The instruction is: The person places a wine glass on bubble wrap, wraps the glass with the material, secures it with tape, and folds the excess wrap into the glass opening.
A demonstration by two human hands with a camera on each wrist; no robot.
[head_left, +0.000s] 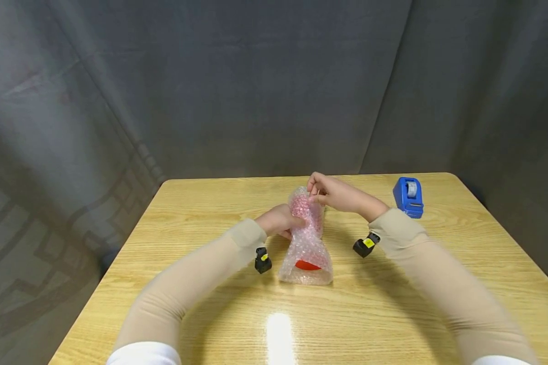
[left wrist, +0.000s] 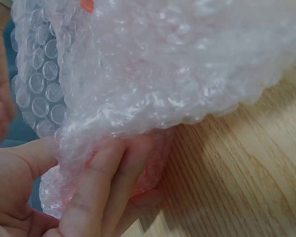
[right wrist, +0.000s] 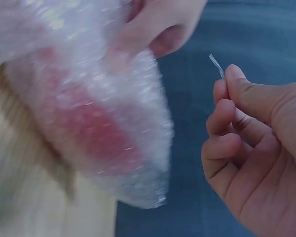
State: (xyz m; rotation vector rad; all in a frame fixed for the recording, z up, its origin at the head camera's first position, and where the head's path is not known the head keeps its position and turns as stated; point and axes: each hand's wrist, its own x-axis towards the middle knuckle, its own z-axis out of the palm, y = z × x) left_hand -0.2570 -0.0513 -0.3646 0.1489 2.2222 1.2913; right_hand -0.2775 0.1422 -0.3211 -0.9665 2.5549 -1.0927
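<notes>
A red object [head_left: 307, 265] lies wrapped in clear bubble wrap [head_left: 308, 248] near the middle of the table; its kind is hidden by the wrap. My left hand [head_left: 280, 219] grips the bundle from the left side, its thumb on one side and its fingers on the other, as the left wrist view shows. Beside the bundle's far end is my right hand [head_left: 340, 194]. In the right wrist view its thumb and forefinger pinch a short piece of clear tape [right wrist: 216, 65], apart from the bubble wrap.
A blue tape dispenser [head_left: 408, 197] with a roll in it stands at the right rear of the wooden table [head_left: 201, 203]. Dark grey curtains [head_left: 255, 101] hang behind the table and at its sides.
</notes>
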